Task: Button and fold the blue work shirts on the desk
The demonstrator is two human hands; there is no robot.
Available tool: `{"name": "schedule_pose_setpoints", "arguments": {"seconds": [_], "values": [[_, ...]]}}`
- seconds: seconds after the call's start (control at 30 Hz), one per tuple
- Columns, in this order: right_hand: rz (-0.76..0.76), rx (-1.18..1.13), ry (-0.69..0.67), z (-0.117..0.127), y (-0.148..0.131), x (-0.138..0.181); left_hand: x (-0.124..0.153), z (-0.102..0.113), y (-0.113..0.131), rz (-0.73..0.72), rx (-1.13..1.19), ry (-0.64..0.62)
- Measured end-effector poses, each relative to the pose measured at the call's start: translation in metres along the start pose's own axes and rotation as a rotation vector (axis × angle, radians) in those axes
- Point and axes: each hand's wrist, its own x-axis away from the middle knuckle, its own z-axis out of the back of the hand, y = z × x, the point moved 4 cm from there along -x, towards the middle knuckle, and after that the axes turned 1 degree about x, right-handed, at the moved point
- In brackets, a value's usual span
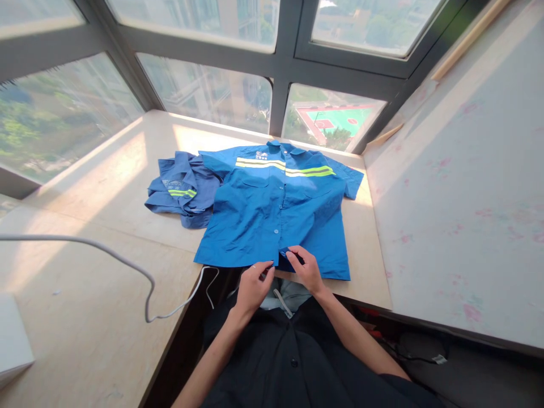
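Observation:
A bright blue work shirt (272, 209) with yellow reflective stripes lies flat, front up, on the pale wooden table (127, 187). My left hand (254, 286) pinches the shirt's bottom hem at the button placket. My right hand (304, 267) pinches the same hem just to the right. Both hands have their fingers closed on the fabric at the table's near edge.
A second, darker blue shirt (182, 190) lies crumpled left of the flat one. A white cable (127, 263) snakes across the table's left part and over its edge. A white box corner (12, 340) sits at far left. Large windows (204, 96) stand behind; a wall (467, 187) rises at right.

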Motion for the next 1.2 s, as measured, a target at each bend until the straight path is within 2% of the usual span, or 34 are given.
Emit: {"name": "schedule_pose_setpoints", "arguments": {"seconds": [0.07,0.13,0.2,0.27,0.33,0.4,0.43,0.5,0.63,0.7,0.9,1.2], "values": [[0.014,0.001,-0.043,-0.006,0.002,0.004,-0.001,0.003,0.0,0.052,0.047,0.032],[-0.054,-0.015,-0.008,-0.006,0.01,0.006,-0.002,0.006,-0.002,0.122,0.104,0.051],[-0.173,-0.083,0.137,0.004,0.022,0.005,-0.002,0.007,-0.006,0.2,0.161,0.055],[-0.268,-0.22,0.362,0.022,0.031,0.004,-0.002,0.006,-0.012,0.26,0.218,0.056],[-0.272,-0.385,0.566,0.042,0.032,0.004,0.0,0.004,-0.016,0.291,0.264,0.057],[-0.206,-0.504,0.649,0.055,0.024,0.006,0.001,0.001,-0.019,0.299,0.285,0.042],[-0.166,-0.524,0.644,0.059,0.017,0.008,0.001,-0.001,-0.019,0.298,0.284,0.034],[-0.108,-0.462,0.535,0.055,0.002,0.014,0.002,-0.004,-0.017,0.287,0.268,0.03],[-0.039,-0.153,0.056,0.017,-0.012,0.019,0.001,-0.002,-0.01,0.232,0.217,0.089],[-0.032,-0.097,-0.064,0.001,-0.007,0.018,0.0,0.001,-0.006,0.193,0.195,0.102],[-0.092,-0.029,-0.025,-0.009,0.009,0.007,0.001,0.006,-0.003,0.119,0.145,0.079],[0.027,-0.009,-0.122,-0.023,0.001,0.005,0.0,-0.003,-0.006,0.154,0.186,0.112]]}}
